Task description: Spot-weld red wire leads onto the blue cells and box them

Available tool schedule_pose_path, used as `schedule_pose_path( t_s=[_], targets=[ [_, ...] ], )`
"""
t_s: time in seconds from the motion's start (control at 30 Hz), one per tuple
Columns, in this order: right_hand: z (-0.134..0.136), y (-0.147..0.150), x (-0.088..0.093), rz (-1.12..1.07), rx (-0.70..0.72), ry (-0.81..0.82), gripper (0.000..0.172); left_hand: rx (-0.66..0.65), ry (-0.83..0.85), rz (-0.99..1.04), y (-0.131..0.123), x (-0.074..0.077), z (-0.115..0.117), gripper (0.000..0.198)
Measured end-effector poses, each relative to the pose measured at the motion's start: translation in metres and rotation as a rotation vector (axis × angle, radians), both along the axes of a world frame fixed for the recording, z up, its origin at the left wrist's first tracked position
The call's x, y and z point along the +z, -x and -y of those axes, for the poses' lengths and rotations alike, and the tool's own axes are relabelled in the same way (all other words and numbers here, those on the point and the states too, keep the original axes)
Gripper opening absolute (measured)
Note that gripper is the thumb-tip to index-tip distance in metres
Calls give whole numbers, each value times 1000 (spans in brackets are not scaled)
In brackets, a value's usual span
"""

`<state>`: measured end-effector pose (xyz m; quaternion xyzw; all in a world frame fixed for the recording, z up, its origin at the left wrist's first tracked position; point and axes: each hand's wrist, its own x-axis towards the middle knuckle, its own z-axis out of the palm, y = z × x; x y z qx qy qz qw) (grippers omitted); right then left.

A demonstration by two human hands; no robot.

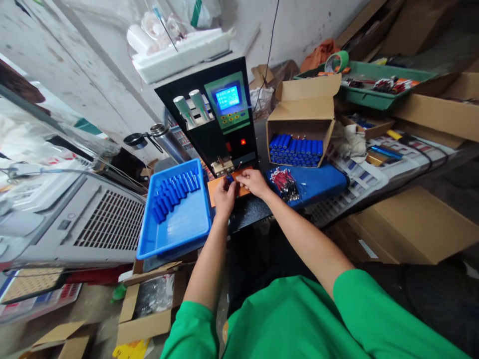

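Observation:
In the head view, my left hand (224, 197) grips a blue cylindrical battery cell (229, 178) under the tips of a black spot welder (209, 124). Close beside it, my right hand (253, 181) is closed in a pinch at the cell's right; what lies between its fingertips is too small to make out. Both hands are over an orange board (212, 193) at the welder's foot. To the right lies a pile of red and black wire leads (286, 185) on a blue surface (322, 182).
Left of my hands, a blue tray (187, 234) carries rows of blue cells. A cardboard box (305, 112) at the right holds many more. Behind the tray stands a steel flask (168, 142). A green tray (389, 99) with wired parts sits at the far right.

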<state>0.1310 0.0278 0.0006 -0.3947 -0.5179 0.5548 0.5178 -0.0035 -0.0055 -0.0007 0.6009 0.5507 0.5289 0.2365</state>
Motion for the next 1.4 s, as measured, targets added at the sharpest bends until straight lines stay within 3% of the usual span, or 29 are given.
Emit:
schedule_pose_path(
  t_s=[0.2,0.43,0.6,0.77,1.0,1.2,1.3,1.4],
  targets=[
    [2,-4,6,-107,16,69,38,54,-29,41,14,-5,12,28],
    [0,-2,6,-157,5,104,39,11,-71,-269,16,-13,41,16],
    [0,-4,4,-144,25,87,34,24,-67,-305,10,-14,34,13],
    [4,-5,0,52,126,-87,17,18,-18,-334,16,-10,27,12],
    [7,-2,-6,174,160,-208,13,36,18,-370,23,-6,17,10],
    [6,-3,-4,145,162,-201,12,8,36,-384,20,-3,20,7],
    [5,-4,0,98,103,-153,12,13,-62,-332,18,-3,29,8],
    [5,-6,5,25,32,-87,16,-6,-154,-338,18,-4,32,22]
  ],
)
